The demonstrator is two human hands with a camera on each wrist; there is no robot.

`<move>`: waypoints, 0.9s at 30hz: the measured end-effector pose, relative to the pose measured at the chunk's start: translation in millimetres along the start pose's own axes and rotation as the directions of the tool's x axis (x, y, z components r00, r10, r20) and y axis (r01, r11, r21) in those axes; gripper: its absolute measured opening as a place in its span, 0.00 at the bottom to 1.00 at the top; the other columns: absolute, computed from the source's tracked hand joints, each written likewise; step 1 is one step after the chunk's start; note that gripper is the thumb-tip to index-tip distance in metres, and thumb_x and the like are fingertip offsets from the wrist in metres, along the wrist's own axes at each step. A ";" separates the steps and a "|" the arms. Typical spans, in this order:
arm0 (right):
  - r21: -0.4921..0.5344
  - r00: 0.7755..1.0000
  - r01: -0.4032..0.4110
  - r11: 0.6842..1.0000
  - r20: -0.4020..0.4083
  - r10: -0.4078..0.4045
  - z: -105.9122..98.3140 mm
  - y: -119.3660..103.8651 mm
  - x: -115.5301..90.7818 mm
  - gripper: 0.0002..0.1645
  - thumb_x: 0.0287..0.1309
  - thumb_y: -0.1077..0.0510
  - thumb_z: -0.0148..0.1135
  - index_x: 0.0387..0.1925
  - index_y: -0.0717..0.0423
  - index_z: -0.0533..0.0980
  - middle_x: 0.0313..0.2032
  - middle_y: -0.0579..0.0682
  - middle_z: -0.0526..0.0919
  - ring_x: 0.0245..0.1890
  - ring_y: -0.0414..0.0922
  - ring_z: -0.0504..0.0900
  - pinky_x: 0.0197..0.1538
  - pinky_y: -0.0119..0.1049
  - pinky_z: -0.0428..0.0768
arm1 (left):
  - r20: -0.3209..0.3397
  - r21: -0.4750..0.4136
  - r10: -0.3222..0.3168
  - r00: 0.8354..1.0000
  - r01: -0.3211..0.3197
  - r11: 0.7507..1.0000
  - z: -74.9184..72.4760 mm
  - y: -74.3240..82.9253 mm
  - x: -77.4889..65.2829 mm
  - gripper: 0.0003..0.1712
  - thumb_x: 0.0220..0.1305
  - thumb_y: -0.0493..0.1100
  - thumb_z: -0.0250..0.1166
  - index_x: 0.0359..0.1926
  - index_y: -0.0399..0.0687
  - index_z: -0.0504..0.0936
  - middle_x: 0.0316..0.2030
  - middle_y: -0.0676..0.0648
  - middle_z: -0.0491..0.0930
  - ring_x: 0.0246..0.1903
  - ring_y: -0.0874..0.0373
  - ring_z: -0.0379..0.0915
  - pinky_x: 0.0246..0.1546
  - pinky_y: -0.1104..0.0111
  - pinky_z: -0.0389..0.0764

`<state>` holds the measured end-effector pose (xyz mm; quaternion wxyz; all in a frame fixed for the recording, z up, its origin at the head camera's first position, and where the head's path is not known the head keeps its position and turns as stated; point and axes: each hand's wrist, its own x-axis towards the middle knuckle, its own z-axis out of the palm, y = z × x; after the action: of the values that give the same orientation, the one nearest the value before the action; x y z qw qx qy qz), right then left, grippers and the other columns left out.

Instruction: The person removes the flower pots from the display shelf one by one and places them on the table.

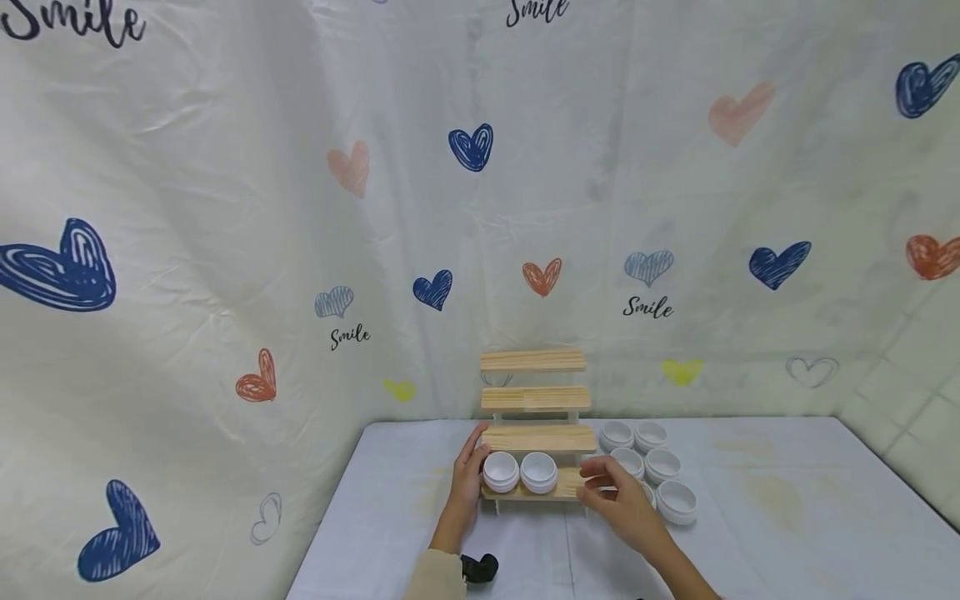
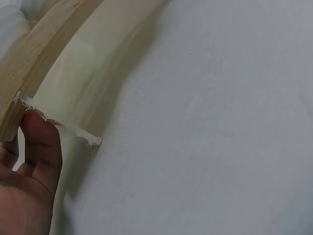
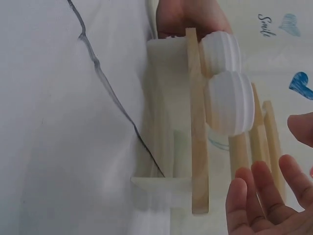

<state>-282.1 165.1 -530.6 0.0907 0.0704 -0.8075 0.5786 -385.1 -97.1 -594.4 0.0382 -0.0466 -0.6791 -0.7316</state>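
Observation:
A stepped rack with wooden shelves [image 1: 540,438] and white supports stands on the table. On its lowest shelf, two small white cups [image 1: 501,472] sit side by side toward the left end. My left hand [image 1: 467,482] grips the rack at its left end; in the left wrist view the curled fingers [image 2: 43,132] meet the white support under the shelf's edge. Near the right end of that shelf, my right hand [image 1: 622,504] hovers with thumb and fingers spread. The right wrist view shows nothing between its fingers [image 3: 266,181], beside the two ribbed cups [image 3: 230,104].
Several more white cups [image 1: 677,500] are grouped right of the rack, partly behind my right hand. A black object [image 1: 480,568] lies by my left sleeve. Behind the white-covered table [image 1: 750,533] hangs a heart-printed curtain [image 1: 420,208].

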 end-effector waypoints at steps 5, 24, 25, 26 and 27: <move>0.027 1.000 0.005 1.000 0.026 -0.006 14.0 -1.6 3.4 0.25 0.57 0.64 0.73 0.55 0.63 0.76 0.52 0.59 0.82 0.49 0.51 0.82 0.49 0.30 0.81 | -0.008 0.014 -0.005 1.000 0.005 1.000 -0.7 0.1 -1.5 0.28 0.76 0.53 0.54 0.75 0.62 0.69 0.74 0.45 0.67 0.68 0.51 0.64 0.65 0.56 0.66; -0.001 0.998 -0.043 0.999 0.040 0.043 45.2 4.0 26.4 0.34 0.53 0.58 0.77 0.61 0.58 0.74 0.53 0.55 0.83 0.53 0.48 0.81 0.53 0.37 0.82 | 0.004 0.001 -0.003 1.000 0.003 1.000 -0.6 -2.2 2.1 0.29 0.76 0.53 0.54 0.75 0.63 0.69 0.75 0.46 0.66 0.72 0.49 0.61 0.69 0.50 0.64; -0.010 0.998 -0.049 0.999 0.036 0.049 46.6 4.3 27.1 0.34 0.53 0.57 0.78 0.61 0.58 0.74 0.52 0.54 0.83 0.54 0.47 0.81 0.52 0.36 0.82 | 0.006 0.000 0.001 1.000 -0.001 1.000 -0.7 -1.9 2.1 0.29 0.76 0.53 0.55 0.75 0.63 0.69 0.75 0.46 0.66 0.72 0.49 0.61 0.69 0.51 0.65; -0.018 0.998 -0.054 0.998 0.034 0.055 47.6 4.2 27.7 0.35 0.53 0.57 0.78 0.61 0.57 0.74 0.52 0.54 0.83 0.54 0.47 0.81 0.52 0.36 0.82 | 0.007 0.003 0.002 1.000 -0.002 1.000 -0.9 -1.3 2.1 0.29 0.76 0.54 0.55 0.75 0.63 0.69 0.75 0.46 0.66 0.71 0.49 0.62 0.69 0.51 0.65; -0.030 0.998 -0.054 0.998 0.031 0.055 48.6 4.2 28.1 0.35 0.53 0.56 0.78 0.61 0.58 0.74 0.52 0.54 0.83 0.54 0.47 0.81 0.52 0.36 0.82 | 0.008 0.004 0.001 1.000 -0.001 1.000 -0.9 -0.8 2.2 0.29 0.76 0.54 0.55 0.75 0.62 0.68 0.75 0.47 0.66 0.71 0.50 0.62 0.69 0.51 0.65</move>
<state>-313.6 120.2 -543.3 0.0630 0.0562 -0.8187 0.5679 -387.4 -98.0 -595.0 0.0361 -0.0496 -0.6806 -0.7301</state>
